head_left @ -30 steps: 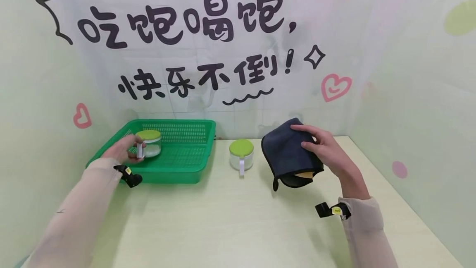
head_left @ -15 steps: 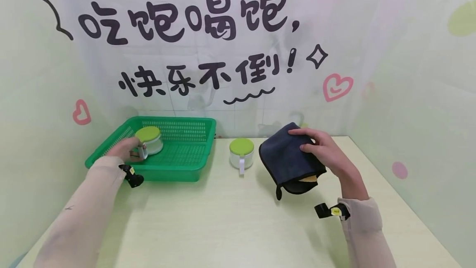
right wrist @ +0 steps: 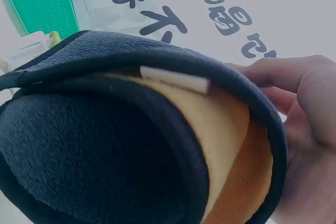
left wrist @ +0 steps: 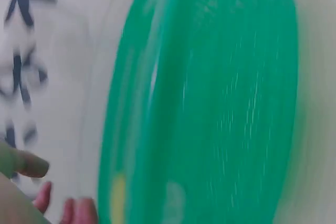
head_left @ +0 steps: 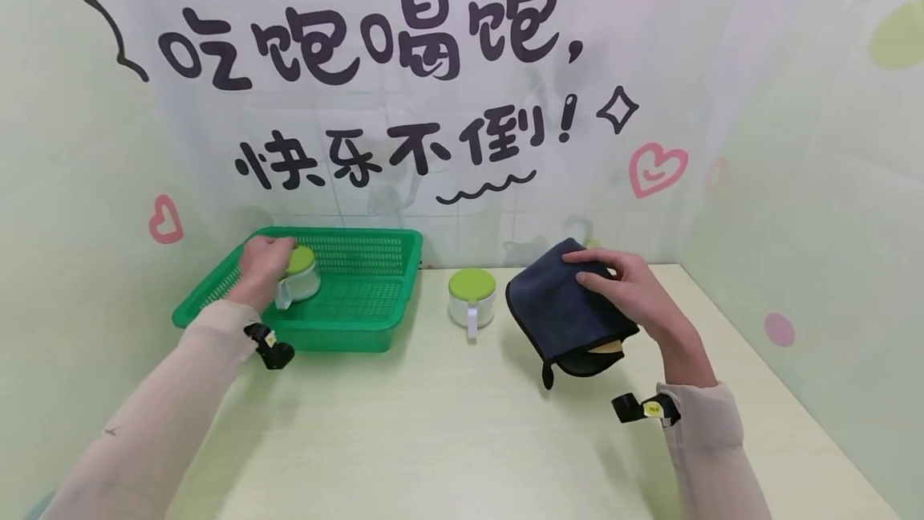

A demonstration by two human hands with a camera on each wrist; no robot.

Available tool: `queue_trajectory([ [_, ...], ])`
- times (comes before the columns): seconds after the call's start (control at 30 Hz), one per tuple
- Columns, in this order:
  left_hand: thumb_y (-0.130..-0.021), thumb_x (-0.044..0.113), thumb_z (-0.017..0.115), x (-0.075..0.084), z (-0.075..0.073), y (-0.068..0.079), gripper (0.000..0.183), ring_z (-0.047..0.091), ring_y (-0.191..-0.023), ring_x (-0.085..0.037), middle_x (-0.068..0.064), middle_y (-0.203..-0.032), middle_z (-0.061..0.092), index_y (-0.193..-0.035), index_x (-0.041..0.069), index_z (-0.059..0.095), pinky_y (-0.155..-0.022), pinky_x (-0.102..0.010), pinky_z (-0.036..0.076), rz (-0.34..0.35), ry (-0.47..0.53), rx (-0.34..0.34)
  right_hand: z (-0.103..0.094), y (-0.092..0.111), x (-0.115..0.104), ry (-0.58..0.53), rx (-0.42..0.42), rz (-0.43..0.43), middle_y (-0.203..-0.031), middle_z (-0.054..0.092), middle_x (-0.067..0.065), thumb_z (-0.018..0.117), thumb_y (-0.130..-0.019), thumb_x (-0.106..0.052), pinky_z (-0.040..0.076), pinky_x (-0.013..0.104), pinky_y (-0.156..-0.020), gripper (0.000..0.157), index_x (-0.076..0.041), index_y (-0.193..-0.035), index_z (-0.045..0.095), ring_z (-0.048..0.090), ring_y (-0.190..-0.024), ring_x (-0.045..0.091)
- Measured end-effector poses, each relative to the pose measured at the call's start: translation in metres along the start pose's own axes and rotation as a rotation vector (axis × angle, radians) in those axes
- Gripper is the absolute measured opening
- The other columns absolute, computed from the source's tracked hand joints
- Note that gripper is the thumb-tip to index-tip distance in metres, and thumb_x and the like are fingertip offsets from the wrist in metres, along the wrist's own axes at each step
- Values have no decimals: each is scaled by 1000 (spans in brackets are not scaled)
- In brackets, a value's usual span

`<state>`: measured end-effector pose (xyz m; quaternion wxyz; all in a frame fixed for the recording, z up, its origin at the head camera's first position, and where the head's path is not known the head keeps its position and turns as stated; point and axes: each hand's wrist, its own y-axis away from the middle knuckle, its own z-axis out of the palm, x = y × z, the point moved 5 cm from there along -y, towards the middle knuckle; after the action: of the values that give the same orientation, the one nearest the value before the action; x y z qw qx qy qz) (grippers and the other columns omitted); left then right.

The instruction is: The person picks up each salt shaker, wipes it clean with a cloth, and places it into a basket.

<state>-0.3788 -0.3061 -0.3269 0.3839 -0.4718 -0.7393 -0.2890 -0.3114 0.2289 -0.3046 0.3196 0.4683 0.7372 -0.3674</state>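
From the head view, your left hand (head_left: 261,267) is at the green basket (head_left: 395,335), beside the green-lidded jar (head_left: 300,281) that stands inside near the left end. The jar's white handle faces your side. A second green-lidded jar (head_left: 472,307) stands upright on the counter (head_left: 419,440), between the basket and your right hand (head_left: 638,291), its handle toward you. That right hand pinches a folded dark blue cloth (head_left: 563,299) by its upper right part; the cloth hangs tilted, with a small loop at its lower corner. Black lettering (head_left: 424,18) marks the wall behind.

In your left wrist view, much is blurred: your fingers (left wrist: 81,212) look loosely spread and grip nothing you can see, and the basket fills the middle.

In your right wrist view, the cloth's folds gape toward you, showing a tan-orange side and a pale tag (right wrist: 176,81) at the edge. Your thumb and fingers hold it at the right; the basket appears at upper left.
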Motion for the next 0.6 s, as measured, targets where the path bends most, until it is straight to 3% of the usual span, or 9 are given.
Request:
queue_trajectory([
  [0.07, -104, 30, 46, 19, 14, 13, 28, 60, -93, -18, -9, -114, 58, -118, 8, 57, -85, -34, 53, 70, 67, 52, -1, -1, 2, 4, 27, 10, -148, 59, 12, 67, -101, -25, 51, 18, -88, 34, -14, -134, 69, 56, -126, 28],
  [0.13, -104, 27, 48, 37, 30, 31, 28, 60, -90, -13, -7, -116, 60, -123, 9, 58, -84, -30, 52, 130, 130, 47, -1, -2, 2, 5, 53, 15, -145, 61, 11, 69, -100, -27, 52, 18, -87, 34, -14, -132, 71, 57, -126, 27],
  [0.2, -103, 23, 52, 54, 47, 50, 33, 61, -91, -13, -10, -117, 62, -131, 6, 57, -83, -28, 53, 180, 191, 13, -2, -2, 2, 9, 72, 9, -144, 62, 12, 70, -100, -25, 52, 17, -86, 33, -13, -130, 72, 58, -126, 28],
  [0.3, -103, 20, 56, 72, 73, 80, 29, 62, -89, -13, -12, -113, 64, -124, 1, 60, -83, -28, 55, 246, 275, -81, -4, -1, 0, 16, 86, -9, -142, 63, 14, 69, -100, -21, 51, 15, -87, 30, -11, -129, 72, 58, -126, 29],
  [0.43, -102, 17, 59, 81, 109, 114, 22, 66, -88, -14, -10, -105, 68, -115, 1, 64, -84, -28, 57, 242, 394, -237, -6, -1, -1, 12, 97, -24, -139, 65, 15, 68, -100, -19, 50, 15, -89, 29, -9, -127, 73, 58, -124, 26],
  [0.6, -102, 17, 58, 72, 156, 139, 28, 70, -93, -19, -12, -110, 71, -122, -1, 65, -86, -29, 58, 155, 442, -385, -8, -1, -1, 9, 119, -25, -135, 67, 13, 69, -100, -19, 50, 16, -88, 28, -9, -126, 73, 60, -116, 16],
])
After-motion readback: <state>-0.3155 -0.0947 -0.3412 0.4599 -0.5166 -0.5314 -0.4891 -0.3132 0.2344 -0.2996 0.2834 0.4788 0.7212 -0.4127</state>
